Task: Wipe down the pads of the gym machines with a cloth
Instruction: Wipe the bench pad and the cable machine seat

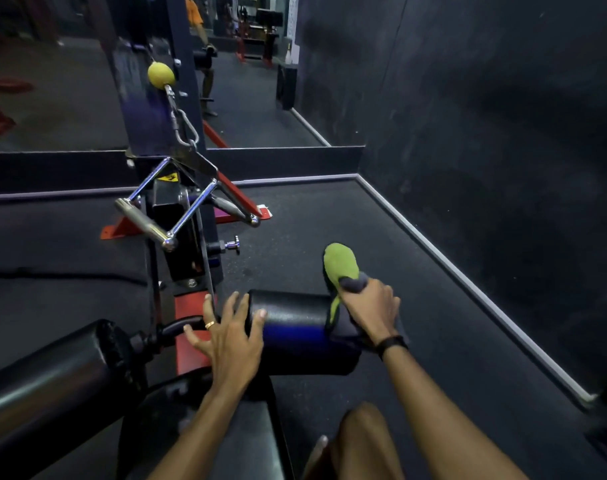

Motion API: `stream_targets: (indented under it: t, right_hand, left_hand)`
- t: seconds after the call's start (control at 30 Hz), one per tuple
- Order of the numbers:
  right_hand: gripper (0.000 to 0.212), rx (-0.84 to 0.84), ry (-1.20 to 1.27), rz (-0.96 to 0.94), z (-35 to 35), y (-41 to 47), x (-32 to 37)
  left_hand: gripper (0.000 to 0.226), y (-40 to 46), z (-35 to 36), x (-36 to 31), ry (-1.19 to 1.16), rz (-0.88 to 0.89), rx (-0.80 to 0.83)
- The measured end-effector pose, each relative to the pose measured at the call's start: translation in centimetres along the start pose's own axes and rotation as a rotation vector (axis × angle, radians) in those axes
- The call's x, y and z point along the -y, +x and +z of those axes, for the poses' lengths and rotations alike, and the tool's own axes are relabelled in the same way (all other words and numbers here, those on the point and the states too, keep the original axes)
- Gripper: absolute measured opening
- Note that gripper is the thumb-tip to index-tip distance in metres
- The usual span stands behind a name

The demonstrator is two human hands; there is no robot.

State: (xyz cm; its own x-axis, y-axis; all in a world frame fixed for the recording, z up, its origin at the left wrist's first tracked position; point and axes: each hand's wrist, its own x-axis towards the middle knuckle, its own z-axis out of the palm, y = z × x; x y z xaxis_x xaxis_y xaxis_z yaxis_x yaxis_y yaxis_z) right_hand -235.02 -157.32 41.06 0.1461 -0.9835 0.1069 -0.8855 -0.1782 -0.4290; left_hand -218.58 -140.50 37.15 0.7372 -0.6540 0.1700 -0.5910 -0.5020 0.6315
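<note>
A black roller pad (295, 327) of a cable row machine lies across the lower middle of the head view. My right hand (369, 306) grips a green and grey cloth (340, 265) and holds it against the pad's right end. My left hand (231, 334) rests with spread fingers on the pad's left end, thumb on top. A second black roller pad (52, 372) sits at the lower left, and the black seat pad (246, 434) lies below my arms.
A chrome V-handle (177, 209) hangs on a cable with a yellow ball stop (160, 75) ahead of the pads. A mirror (253, 81) spans the back wall and a dark wall (485, 150) closes the right. My knee (361, 441) is at the bottom.
</note>
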Motion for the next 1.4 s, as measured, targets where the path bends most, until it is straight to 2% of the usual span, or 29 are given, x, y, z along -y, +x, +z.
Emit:
stream_targets:
  t: [0.07,0.13,0.2,0.3,0.37,0.43,0.47,0.53,0.6,0.67,0.77,0.87,0.93,1.0,1.03,1.07,1.13,1.2,1.27,1.33,1.4]
  right_hand:
    - [0.051,0.056,-0.057,-0.049,0.8,0.5,3.0]
    - [0.050,0.071,-0.146,-0.193,1.7,-0.7,6.8]
    - [0.045,0.049,-0.136,-0.336,2.5,-3.0,9.6]
    - [0.044,-0.042,-0.027,-0.560,2.8,-6.4,9.7]
    - [0.049,-0.084,0.044,-0.711,3.0,-7.1,6.3]
    - [0.053,-0.165,0.088,-0.761,2.5,-6.7,2.2]
    - [0.054,-0.210,0.098,-0.706,2.2,-6.1,0.5]
    - [0.051,-0.238,0.080,-0.478,1.5,-4.5,-1.1]
    - [0.051,-0.144,-0.008,-0.208,0.7,-2.8,0.0]
    - [0.049,-0.049,-0.070,-0.062,0.1,-1.4,2.5]
    - [0.042,0.049,-0.139,-0.189,1.3,-1.9,7.9]
    - [0.040,0.023,-0.086,-0.432,2.7,-5.8,10.4]
    - [0.043,-0.040,0.009,-0.619,2.9,-8.0,8.3]
    - [0.046,-0.124,0.066,-0.777,2.7,-8.5,4.1]
    - [0.047,-0.162,0.076,-0.794,2.3,-8.1,1.9]
    - [0.047,-0.200,0.088,-0.743,1.8,-7.5,0.0]
    - [0.048,-0.216,0.054,-0.510,0.9,-5.3,-1.0]
    - [0.051,-0.110,-0.056,-0.229,0.1,-3.3,0.3]
    - [0.049,-0.024,-0.085,-0.072,-0.3,-1.6,2.6]
    - [0.042,0.029,-0.133,-0.113,0.4,-1.5,5.6]
    - [0.040,0.059,-0.119,-0.233,2.0,-3.5,9.0]
  left_hand:
    - [0.061,-1.3,-0.1,0.9,-0.048,0.051,-0.059]
    - [0.058,-2.4,-0.4,1.8,-0.074,0.127,-0.119]
    - [0.047,-2.6,-0.4,2.3,-0.076,0.181,-0.210]
    - [0.027,-0.3,-1.4,1.0,-0.095,0.083,-0.327]
    - [0.041,1.3,-1.7,-0.5,-0.108,-0.018,-0.208]
    - [0.063,1.8,-1.0,-1.4,-0.043,-0.022,-0.037]
    - [0.063,1.7,-0.4,-1.5,0.000,-0.019,0.006]
    - [0.054,1.1,0.3,-1.1,-0.011,-0.050,0.004]
    - [0.055,-0.1,0.3,-0.7,-0.066,-0.058,-0.016]
    - [0.063,-1.7,0.2,-0.1,-0.099,-0.019,-0.056]
    - [0.062,-3.7,-0.3,1.6,-0.116,0.069,-0.121]
    - [0.044,-3.3,-0.8,2.2,-0.101,0.088,-0.250]
    - [0.038,-1.5,-1.7,1.4,-0.146,-0.020,-0.304]
    - [0.035,0.3,-2.1,0.3,-0.179,-0.081,-0.263]
    - [0.033,1.0,-1.8,-0.2,-0.140,-0.076,-0.211]
    - [0.032,1.4,-1.3,-0.7,-0.079,-0.071,-0.143]
    - [0.042,1.7,-0.3,-1.5,-0.005,-0.108,-0.025]
    - [0.052,1.1,-0.1,-1.9,-0.017,-0.146,0.019]
    - [0.051,0.3,-0.4,-1.6,-0.036,-0.136,0.016]
    - [0.047,-0.7,-1.1,-1.0,-0.063,-0.106,0.002]
    - [0.042,-2.2,-2.1,0.1,-0.075,-0.061,-0.019]
